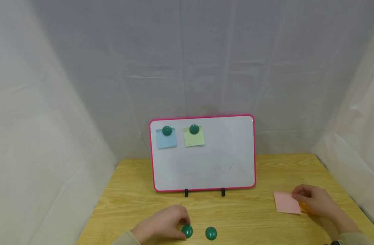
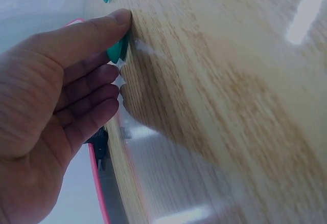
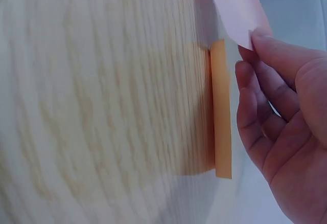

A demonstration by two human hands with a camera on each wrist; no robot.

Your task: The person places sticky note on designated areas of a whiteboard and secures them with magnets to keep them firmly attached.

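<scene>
Near the table's front edge my left hand (image 1: 164,223) pinches a green round magnet (image 1: 188,231) between thumb and fingers. In the left wrist view the thumb partly covers this magnet, which stays at the tabletop. A second green magnet (image 1: 211,233) lies just to its right. Over at the right, my right hand (image 1: 320,201) pinches a pink sticky note (image 1: 285,203) by its edge, lifted off the wood. Below that hand an orange sticky note (image 3: 222,114) lies on the table with one side curling up; the head view shows only a bit of it.
A whiteboard (image 1: 217,163) with a pink frame stands upright at the back on two black feet. Green magnets hold a blue sticky note (image 1: 166,142) and a pale green sticky note (image 1: 194,140) at its upper left. White sheeting (image 1: 211,68) walls the wooden table.
</scene>
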